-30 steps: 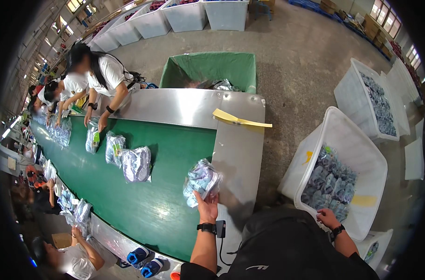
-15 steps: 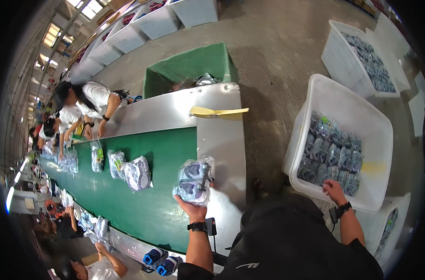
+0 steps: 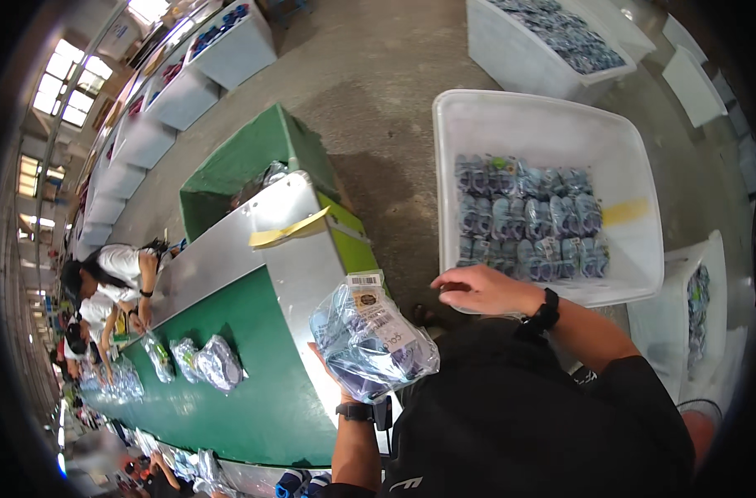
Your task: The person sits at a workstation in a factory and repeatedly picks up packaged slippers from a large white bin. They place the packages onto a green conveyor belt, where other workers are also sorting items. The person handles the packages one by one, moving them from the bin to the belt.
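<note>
My left hand (image 3: 328,365) supports a clear-bagged pair of blue-grey shoes (image 3: 344,336) from below, over the metal corner of the conveyor. A printed label shows through the plastic, and most of my fingers are hidden beneath the bag. My right hand (image 3: 487,290) holds nothing. Its fingers are apart, slightly curved and pointed toward the bag, just in front of the near rim of a white bin (image 3: 552,112). Inside that bin, rows of bagged shoes (image 3: 527,217) lie side by side.
More bagged shoes (image 3: 216,361) lie on the green belt (image 3: 253,415). A yellow strip (image 3: 291,229) lies across the metal frame. Beyond stands a green bin (image 3: 237,158). Co-workers in white shirts (image 3: 120,270) lean over the far side. Another white bin (image 3: 519,50) stands farther back.
The bagged shoes in my left hand have tilted, bringing the label into view. My right hand has moved left, from over the bin toward the bag. The view has turned right.
</note>
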Demonstrator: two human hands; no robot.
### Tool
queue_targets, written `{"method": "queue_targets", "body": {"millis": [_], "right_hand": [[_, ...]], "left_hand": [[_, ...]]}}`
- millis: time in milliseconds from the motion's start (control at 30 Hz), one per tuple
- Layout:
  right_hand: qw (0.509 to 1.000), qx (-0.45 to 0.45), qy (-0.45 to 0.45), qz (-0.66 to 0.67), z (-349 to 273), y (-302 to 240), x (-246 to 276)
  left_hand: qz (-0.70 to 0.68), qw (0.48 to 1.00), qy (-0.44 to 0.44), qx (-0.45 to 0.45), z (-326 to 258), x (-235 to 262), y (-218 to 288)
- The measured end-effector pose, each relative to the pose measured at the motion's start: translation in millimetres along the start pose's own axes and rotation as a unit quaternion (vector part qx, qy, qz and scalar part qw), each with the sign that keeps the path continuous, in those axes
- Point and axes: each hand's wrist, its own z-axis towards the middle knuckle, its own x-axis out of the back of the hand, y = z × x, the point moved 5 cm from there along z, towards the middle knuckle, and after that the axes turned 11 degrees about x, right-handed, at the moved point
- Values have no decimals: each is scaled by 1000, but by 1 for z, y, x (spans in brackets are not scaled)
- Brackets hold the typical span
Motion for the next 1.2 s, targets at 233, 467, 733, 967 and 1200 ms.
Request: {"method": "queue_targets", "body": {"millis": [233,467,733,967,1200], "right_hand": [[979,-52,-35,196,-33,10,18],[951,-44,11,305,-50,43,6],[903,-148,213,343,-82,132,38],[920,-185,344,34,-141,226,108],[859,-400,253,-196,-217,292,124]], "left_hand": [[28,998,-2,57,17,-58,-48],[114,991,-14,69,39,-83,-81],[306,927,179,122,28,-39,-94],[311,914,252,71,-8,31,-76],[285,912,291,55,-41,78,-75]]}}
